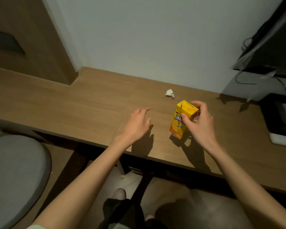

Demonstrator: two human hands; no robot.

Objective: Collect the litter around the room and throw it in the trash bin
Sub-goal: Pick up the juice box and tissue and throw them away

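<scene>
A yellow drink carton point(180, 124) with a white straw stands tilted on the wooden desk point(92, 109). My right hand point(200, 121) wraps its thumb and fingers around the carton's upper part. A crumpled white tissue point(169, 93) lies on the desk behind the carton, close to the wall. My left hand point(139, 122) hovers over the desk to the left of the carton, fingers relaxed and spread, holding nothing. No trash bin is in sight.
A grey padded chair point(15, 176) stands at the lower left beside the desk. A dark monitor point(271, 47) with cables fills the upper right, and a dark device with a white base point(281, 128) sits at the desk's right end. My legs and feet are below the desk edge.
</scene>
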